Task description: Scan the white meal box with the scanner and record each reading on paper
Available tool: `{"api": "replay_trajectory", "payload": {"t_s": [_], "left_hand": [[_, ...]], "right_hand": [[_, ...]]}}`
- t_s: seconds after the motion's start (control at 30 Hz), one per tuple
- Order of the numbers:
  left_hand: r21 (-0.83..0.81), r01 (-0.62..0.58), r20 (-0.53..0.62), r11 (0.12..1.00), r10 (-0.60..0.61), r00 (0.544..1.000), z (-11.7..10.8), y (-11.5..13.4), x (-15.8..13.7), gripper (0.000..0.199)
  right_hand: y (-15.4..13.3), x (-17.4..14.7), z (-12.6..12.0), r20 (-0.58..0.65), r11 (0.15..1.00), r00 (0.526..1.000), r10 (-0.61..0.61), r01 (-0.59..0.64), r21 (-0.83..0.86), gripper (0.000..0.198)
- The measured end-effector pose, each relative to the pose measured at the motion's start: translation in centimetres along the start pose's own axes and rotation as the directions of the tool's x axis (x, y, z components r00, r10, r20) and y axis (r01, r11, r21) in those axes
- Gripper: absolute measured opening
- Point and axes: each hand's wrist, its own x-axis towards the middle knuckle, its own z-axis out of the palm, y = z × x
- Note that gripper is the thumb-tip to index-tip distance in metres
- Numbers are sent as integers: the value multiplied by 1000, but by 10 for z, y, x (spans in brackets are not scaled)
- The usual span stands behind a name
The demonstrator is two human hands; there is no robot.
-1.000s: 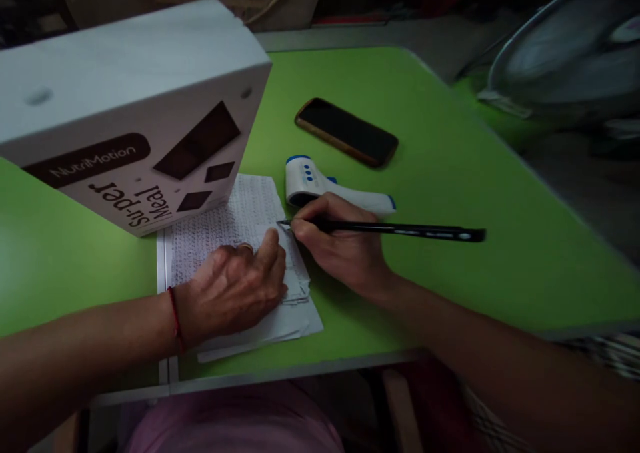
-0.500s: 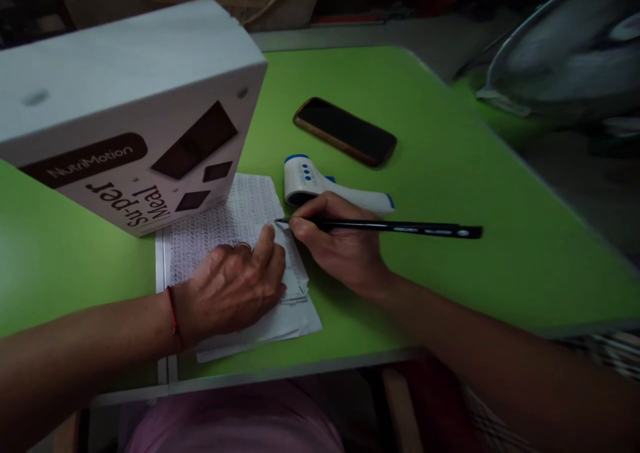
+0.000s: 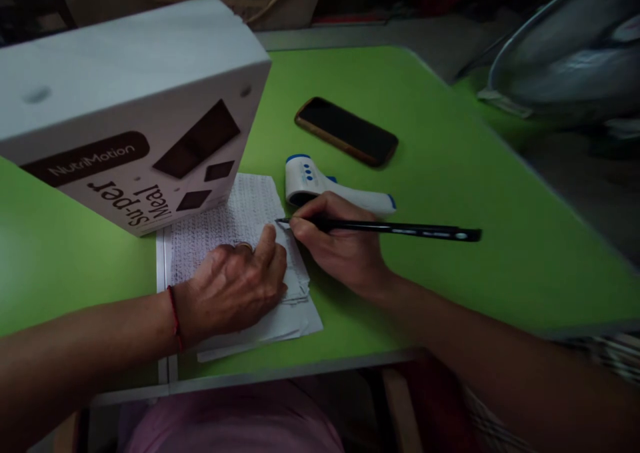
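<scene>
My right hand is closed around a slim black pen. The pen's tip meets the right edge area of the top sheet, and its back end points right. My left hand presses down on a stack of papers covered in dense handwriting. Its index finger reaches out towards the pen tip, while the other fingers are bent and partly hidden. A white and blue infrared thermometer lies just beyond my right hand.
A tall white "NutriMotion" box stands at the left, over the papers' far edge. Behind the thermometer lies a dark phone in a brown case. Everything is on a green table; a fan is beyond its right edge.
The pen's back end has dipped very slightly, with its tip at nearly the same place on the paper. My left hand stays put, and the view has shifted a little.
</scene>
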Motion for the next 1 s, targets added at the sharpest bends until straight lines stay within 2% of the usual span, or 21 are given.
{"api": "replay_trajectory", "payload": {"t_s": [0.27,0.37,0.43,0.47,0.53,0.57,0.67,0.73,0.8,0.83,0.87,0.9,0.93,0.97,1.0], "left_hand": [[-27,8,39,1000,-7,999,2,1,1,34],[-78,19,68,997,-14,998,1,0,2,32],[-109,19,95,994,-9,995,-4,0,1,28],[-125,20,124,992,-4,992,-9,0,0,26],[-172,31,213,985,7,977,-22,0,-7,22],[-210,42,268,977,17,963,-30,-1,-12,18],[-333,101,364,938,29,931,-54,-13,-39,16],[-387,158,290,908,-42,956,-67,-27,-62,14],[-418,203,74,885,-190,979,-77,-43,-85,15],[-438,239,-19,867,-275,961,-80,-51,-94,21],[-456,281,-144,844,-381,913,-81,-58,-102,30],[-470,384,-296,795,-552,780,-81,-64,-108,33],[-505,490,-414,710,-698,584,-78,-69,-112,34],[-579,518,-502,630,-776,382,-73,-74,-115,36],[-680,482,-492,553,-831,259,-66,-78,-116,40]], "right_hand": [[0,0,1,-98,999,995,34,-34,5,13],[-1,2,-5,-160,999,987,30,-33,-17,7],[-3,2,-12,-145,998,989,10,-20,-65,3],[-4,3,-17,-112,995,993,-23,12,-102,2],[-8,4,-28,-10,970,987,-161,156,-184,4],[-11,5,-33,43,937,966,-257,260,-232,5],[-20,6,-45,211,758,846,-490,533,-374,7],[-26,5,-48,311,661,790,-528,612,-434,12],[-31,1,-48,406,620,760,-507,649,-440,18],[-32,-2,-47,450,612,746,-492,663,-431,22],[-31,-5,-45,490,610,730,-477,676,-414,24],[-31,-9,-42,525,614,714,-463,685,-391,26],[-29,-13,-39,550,622,700,-456,692,-365,28],[-28,-17,-36,566,632,691,-450,694,-345,29],[-26,-20,-33,576,643,691,-437,688,-337,29]]}}
